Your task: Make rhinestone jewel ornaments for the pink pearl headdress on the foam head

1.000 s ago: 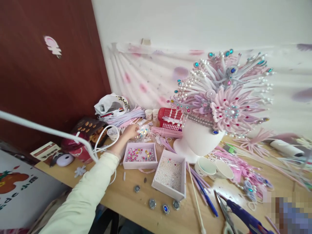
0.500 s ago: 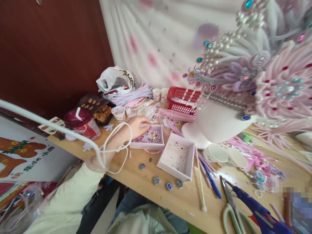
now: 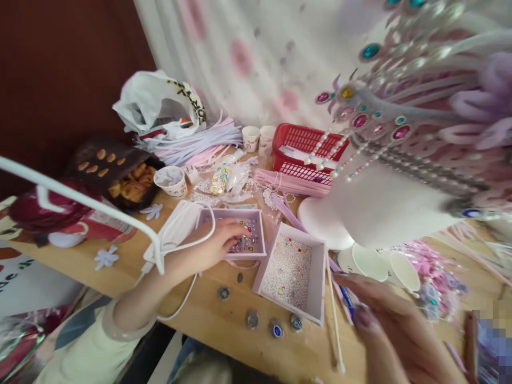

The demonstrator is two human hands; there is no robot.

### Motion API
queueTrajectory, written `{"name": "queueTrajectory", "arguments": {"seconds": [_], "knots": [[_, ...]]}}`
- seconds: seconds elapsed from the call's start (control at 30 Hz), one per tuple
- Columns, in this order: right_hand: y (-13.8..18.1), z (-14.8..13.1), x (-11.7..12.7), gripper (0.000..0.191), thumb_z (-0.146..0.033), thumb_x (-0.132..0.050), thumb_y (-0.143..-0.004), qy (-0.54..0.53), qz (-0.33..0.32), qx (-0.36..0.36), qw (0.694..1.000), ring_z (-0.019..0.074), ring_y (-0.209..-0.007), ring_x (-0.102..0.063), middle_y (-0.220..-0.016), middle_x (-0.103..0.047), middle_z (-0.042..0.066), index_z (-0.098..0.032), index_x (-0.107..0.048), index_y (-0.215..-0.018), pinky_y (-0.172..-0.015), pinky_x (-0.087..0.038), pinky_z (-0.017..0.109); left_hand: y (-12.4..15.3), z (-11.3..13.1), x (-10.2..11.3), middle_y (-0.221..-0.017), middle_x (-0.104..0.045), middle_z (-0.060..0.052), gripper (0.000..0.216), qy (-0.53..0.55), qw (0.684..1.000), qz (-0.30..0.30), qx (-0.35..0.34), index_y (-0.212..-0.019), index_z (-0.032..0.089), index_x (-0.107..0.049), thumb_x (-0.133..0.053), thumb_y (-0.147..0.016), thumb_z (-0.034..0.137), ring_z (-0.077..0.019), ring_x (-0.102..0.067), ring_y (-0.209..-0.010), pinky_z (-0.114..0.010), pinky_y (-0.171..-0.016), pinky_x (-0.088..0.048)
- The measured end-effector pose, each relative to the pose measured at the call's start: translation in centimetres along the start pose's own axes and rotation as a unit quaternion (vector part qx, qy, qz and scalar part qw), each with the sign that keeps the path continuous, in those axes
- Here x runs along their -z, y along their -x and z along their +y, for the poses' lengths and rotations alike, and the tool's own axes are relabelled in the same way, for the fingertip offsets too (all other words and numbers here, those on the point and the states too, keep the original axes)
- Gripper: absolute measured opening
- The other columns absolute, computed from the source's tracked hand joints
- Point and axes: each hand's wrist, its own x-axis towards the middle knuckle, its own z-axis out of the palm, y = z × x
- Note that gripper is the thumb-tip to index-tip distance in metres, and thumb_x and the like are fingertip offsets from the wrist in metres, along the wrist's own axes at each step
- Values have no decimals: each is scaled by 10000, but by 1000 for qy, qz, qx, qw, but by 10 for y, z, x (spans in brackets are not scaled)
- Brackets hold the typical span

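1. Gem box (image 3: pixel 256 234), a small white tray of coloured rhinestones, sits on the wooden table (image 3: pixel 200 314); your left hand (image 3: pixel 218 246) reaches into it, fingertips curled down onto the stones. Whether they pinch one, you cannot tell.
2. Just right of the gem box, touching its corner, lies one larger pearl box (image 3: pixel 291 272).
3. In front of the gem box, toward the table's near edge, lie four round jewelled ornaments (image 3: pixel 276 327), loosely in a row.
4. Your right hand (image 3: pixel 394 330), blurred, hovers right of the pearl box, fingers loosely spread, holding nothing visible.
5. Behind the gem box: three paper cups (image 3: pixel 172 181), one red basket (image 3: pixel 306 152).
6. Two white cups (image 3: pixel 366 262) and a white headdress stand (image 3: pixel 376 205) crowd the right; bare wood remains only in front of the gem box.
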Motion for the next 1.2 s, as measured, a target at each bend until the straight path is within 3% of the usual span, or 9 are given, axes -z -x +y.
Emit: {"name": "queueTrajectory", "arguments": {"seconds": [0.1, 0.2, 0.37, 0.47, 0.8, 0.93, 1.03, 1.13, 1.2], "knots": [[-18, 14, -18, 208, -131, -548, -959, 74, -107, 74, 989, 214, -932, -699, -1007, -716, 63, -239, -660, -1099, -836, -575, 349, -20, 0, 4, -1022, -714, -68, 296, -40, 995, -86, -17, -964, 197, -757, -544, -861, 19, -233, -690, -937, -344, -846, -499], [-30, 25, -29, 210, -109, -526, -949, 99, -171, 148, 969, 179, -908, -696, -925, -718, 35, -226, -642, -1078, -815, -563, 293, -25, -1, 10, -937, -705, -55, 197, -53, 994, -95, 3, -841, 176, -733, -588, -876, 47, -225, -678, -903, -337, -836, -486], [-34, 39, -29, 218, -104, -521, -962, 138, -165, 125, 969, 180, -956, -680, -942, -717, 36, -224, -633, -1104, -873, -544, 303, -26, -6, 16, -1082, -702, -58, 224, -74, 992, -105, 4, -1037, 205, -737, -566, -938, 98, -253, -677, -991, -374, -857, -486], [-29, 42, -26, 212, -113, -527, -968, 167, -134, 103, 971, 194, -992, -678, -976, -717, 46, -226, -644, -1105, -913, -534, 332, -26, -9, 17, -1054, -706, -52, 251, -89, 986, -137, 13, -994, 207, -751, -533, -942, 94, -262, -687, -974, -395, -858, -495], [-21, 44, -21, 207, -84, -554, -957, 182, -88, 83, 976, 164, -941, -690, -984, -716, 42, -203, -663, -1088, -947, -513, 311, -20, -11, 16, -1141, -722, -74, 303, -32, 999, -9, -32, -1073, 177, -733, -464, -951, 107, -231, -673, -1046, -374, -933, -504], [-20, 44, -20, 204, -95, -538, -970, 188, -97, 90, 973, 165, -964, -685, -1000, -712, 49, -201, -658, -1097, -926, -510, 300, -25, -12, 10, -1047, -730, -62, 157, -43, 997, -50, -26, -1011, 187, -757, -629, -921, 196, -237, -694, -953, -384, -876, -525], [-18, 42, -17, 207, -89, -531, -970, 188, -99, 98, 972, 161, -974, -680, -1001, -708, 50, -198, -656, -1094, -893, -508, 284, -24, -12, 11, -1030, -722, -77, 200, -80, 994, -71, 0, -968, 184, -767, -579, -917, 136, -258, -694, -959, -419, -891, -524], [-13, 39, -12, 262, -88, -518, -967, 168, -94, 91, 977, 169, -1016, -668, -1071, -696, 64, -194, -644, -1171, -904, -504, 298, -15, -6, 18, -1122, -717, -89, 252, -37, 998, 28, 45, -1051, 191, -744, -524, -930, 164, -264, -683, -1035, -434, -946, -516], [-9, 36, -12, 294, -108, -526, -965, 155, -81, 75, 982, 187, -1050, -656, -1133, -681, 77, -199, -628, -1225, -927, -502, 326, -7, 4, 21, -1026, -741, -65, 232, 61, 992, 84, 77, -1044, 193, -729, -535, -941, 269, -229, -699, -930, -380, -861, -552]]}}
